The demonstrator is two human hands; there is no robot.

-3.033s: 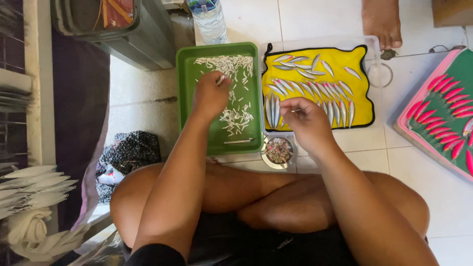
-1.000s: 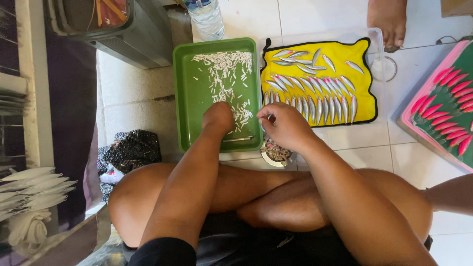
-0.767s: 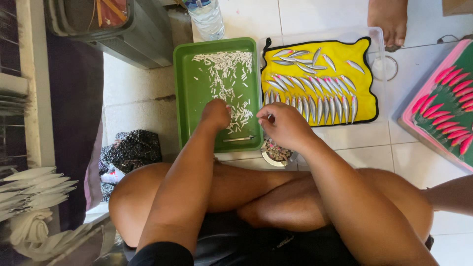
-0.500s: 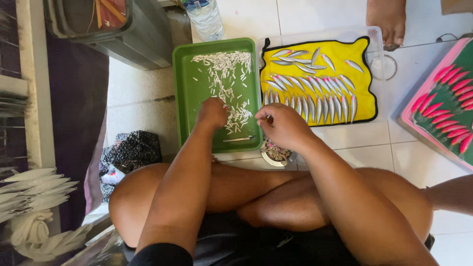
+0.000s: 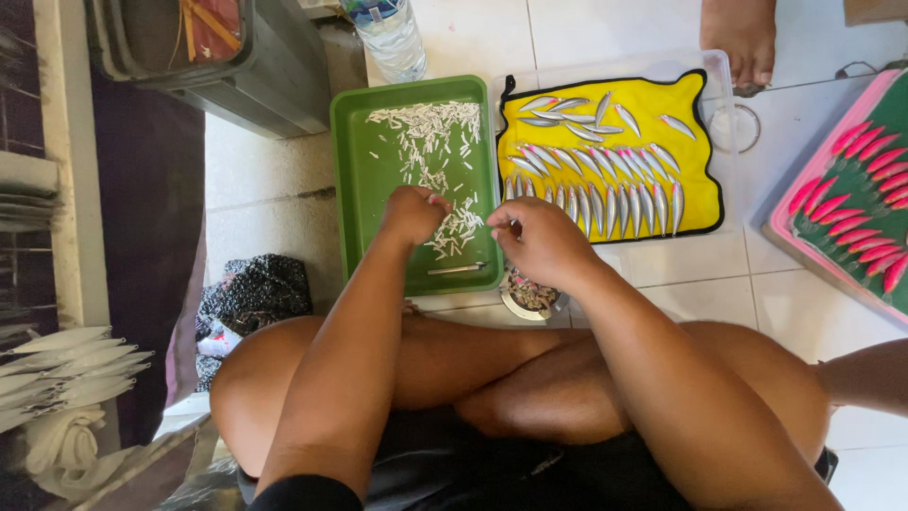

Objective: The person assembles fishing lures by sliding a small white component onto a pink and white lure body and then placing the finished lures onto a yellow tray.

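Since three seconds ago the left hand (image 5: 413, 214) has drawn back from the middle of the green rectangular plastic tray (image 5: 364, 180) to its lower half, and the right hand (image 5: 541, 241) has come off the yellow cloth toward the tray's right rim.

Going left to right: at nine o'clock of the tray lies bare white tile, with a dark crumpled cloth (image 5: 253, 293) at seven o'clock. At eleven o'clock stands a grey plastic bin (image 5: 274, 80), close to the tray's far left corner. The left hand is curled with fingers bunched down onto the scatter of small white slivers (image 5: 454, 227) in the tray — whether it pinches one I cannot tell. More slivers are heaped at twelve o'clock of that hand, near the far rim. A thin metal tool (image 5: 457, 270) lies at five o'clock of the hand, by the near rim.

The right hand is closed, thumb and forefinger pressed on something too small to make out, just over the tray's right edge. A small round metal dish (image 5: 530, 296) sits at six o'clock of it, partly hidden. At one o'clock spreads the yellow black-edged cloth (image 5: 695, 203) carrying rows of silver fish-shaped lures (image 5: 605, 203) — close to the knuckles. A pink-rimmed tray of pink lures (image 5: 851, 213) lies at three o'clock, well apart.
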